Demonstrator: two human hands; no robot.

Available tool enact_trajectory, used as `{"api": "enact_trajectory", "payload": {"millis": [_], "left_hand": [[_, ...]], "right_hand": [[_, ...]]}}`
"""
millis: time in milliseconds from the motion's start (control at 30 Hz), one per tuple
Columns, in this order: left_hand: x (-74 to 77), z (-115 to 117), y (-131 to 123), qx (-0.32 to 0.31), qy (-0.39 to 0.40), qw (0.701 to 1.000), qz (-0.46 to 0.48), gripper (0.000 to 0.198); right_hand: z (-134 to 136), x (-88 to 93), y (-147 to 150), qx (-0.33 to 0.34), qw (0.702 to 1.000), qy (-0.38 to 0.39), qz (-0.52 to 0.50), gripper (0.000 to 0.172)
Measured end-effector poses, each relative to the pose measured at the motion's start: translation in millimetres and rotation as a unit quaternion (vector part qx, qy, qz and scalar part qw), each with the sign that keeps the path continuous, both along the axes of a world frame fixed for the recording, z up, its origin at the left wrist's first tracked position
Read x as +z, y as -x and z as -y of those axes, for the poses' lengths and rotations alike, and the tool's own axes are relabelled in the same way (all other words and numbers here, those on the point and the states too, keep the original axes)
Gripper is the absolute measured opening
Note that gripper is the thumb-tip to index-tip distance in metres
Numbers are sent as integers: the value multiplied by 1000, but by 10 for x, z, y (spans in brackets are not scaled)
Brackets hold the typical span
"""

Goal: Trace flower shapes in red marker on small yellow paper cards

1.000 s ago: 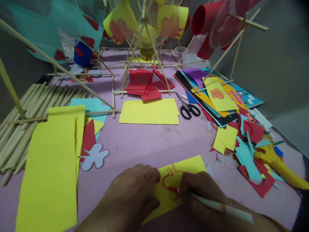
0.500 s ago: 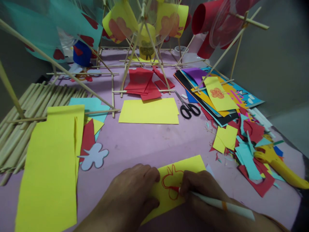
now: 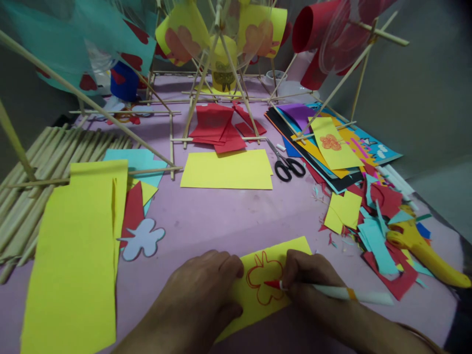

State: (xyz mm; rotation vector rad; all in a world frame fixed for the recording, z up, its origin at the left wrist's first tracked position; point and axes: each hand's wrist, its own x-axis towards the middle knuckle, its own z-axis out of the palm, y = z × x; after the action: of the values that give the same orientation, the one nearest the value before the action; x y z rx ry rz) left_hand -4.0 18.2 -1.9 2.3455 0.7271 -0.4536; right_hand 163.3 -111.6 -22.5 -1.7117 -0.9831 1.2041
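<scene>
A yellow paper point(image 3: 250, 314) lies at a slant on the table in front of me, with a red butterfly outline point(image 3: 267, 296) on it. My left hand point(image 3: 206, 285) holds its left end down, fingers curled and thumb pressed on the sheet. In my right hand point(image 3: 308, 280) is a white felt-tip pen point(image 3: 328, 291), gripped near its front. The pen's red tip is over the middle of the butterfly; whether it touches the paper I cannot tell. Farther left lies a pale cut-out butterfly point(image 3: 143, 240).
Yellow sheets point(image 3: 73, 265) and wooden sticks point(image 3: 47, 172) are on the left. Black-handled scissors point(image 3: 287, 166) lie beyond a yellow strip point(image 3: 226, 169). Paper scraps point(image 3: 379, 241) and a yellow tool point(image 3: 424, 250) lie at right. Stick frames point(image 3: 217, 59) stand at the back.
My right hand and the pen have shifted slightly right, and the pen lies flatter. More of the butterfly's red outline now shows at lower right. My left hand stays put.
</scene>
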Motion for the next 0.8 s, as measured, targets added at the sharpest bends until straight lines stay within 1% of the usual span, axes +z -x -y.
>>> {"api": "enact_trajectory", "payload": {"millis": [67,233,333,467,567,800], "left_hand": [[18,-7,-18,2,5,1000,-14,36],[58,-11,-51,-2,14,1000,-21,34],[30,-8,-27,0,17,1000,-6,31],[-14,-7,9,-2,13,1000,-3,27],[-22,-1,13,-6,16,1000,5,27],[-8,-9,-25,-9,11,1000,-16,28]], "right_hand": [[-16,32,19,9,1000,8,-1,7],[-28,68,53,40,999,-8,12,6],[-19,47,35,62,998,-11,24,9],[-19,36,13,80,995,-46,46,12],[-19,40,12,81,993,-68,45,14],[-10,43,22,68,996,-60,23,14]]}}
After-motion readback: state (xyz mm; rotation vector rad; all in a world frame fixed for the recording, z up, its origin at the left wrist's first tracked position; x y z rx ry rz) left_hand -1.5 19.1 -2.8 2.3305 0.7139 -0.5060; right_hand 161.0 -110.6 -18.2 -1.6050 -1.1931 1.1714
